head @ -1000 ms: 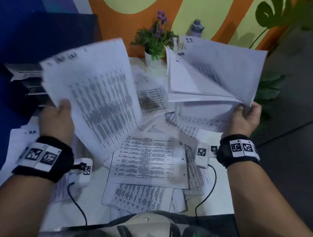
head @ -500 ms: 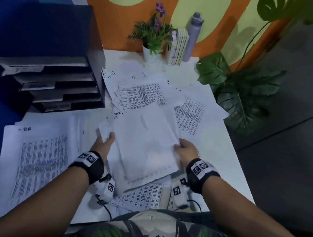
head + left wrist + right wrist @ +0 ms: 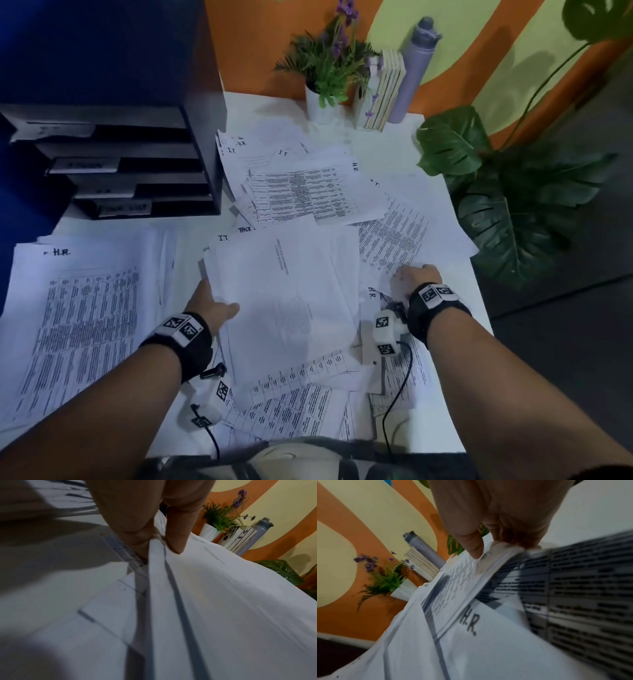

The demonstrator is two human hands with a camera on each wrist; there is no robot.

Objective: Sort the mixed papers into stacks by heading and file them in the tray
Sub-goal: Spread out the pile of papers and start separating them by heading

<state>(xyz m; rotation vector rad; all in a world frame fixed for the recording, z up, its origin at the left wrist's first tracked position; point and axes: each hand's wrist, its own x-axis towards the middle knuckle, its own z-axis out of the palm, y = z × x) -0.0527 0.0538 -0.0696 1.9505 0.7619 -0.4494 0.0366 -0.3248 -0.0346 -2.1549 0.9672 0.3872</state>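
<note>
A loose heap of thin white printed papers (image 3: 301, 192) covers the middle of the white table (image 3: 445, 359), some sheets hand-marked "I.T." or "H.R.". The left hand (image 3: 210, 305) pinches the left edge of a mostly blank white sheaf (image 3: 291, 308), thumb on top and fingers beneath. The right hand (image 3: 416, 279) pinches a text-covered sheet (image 3: 460, 581) near the table's right edge; a sheet just below it reads "H.R.". A neater stack headed "H.R." (image 3: 85, 325) lies by the left edge. The black tiered paper tray (image 3: 137, 161), with blurred white labels, stands at the far left corner.
</note>
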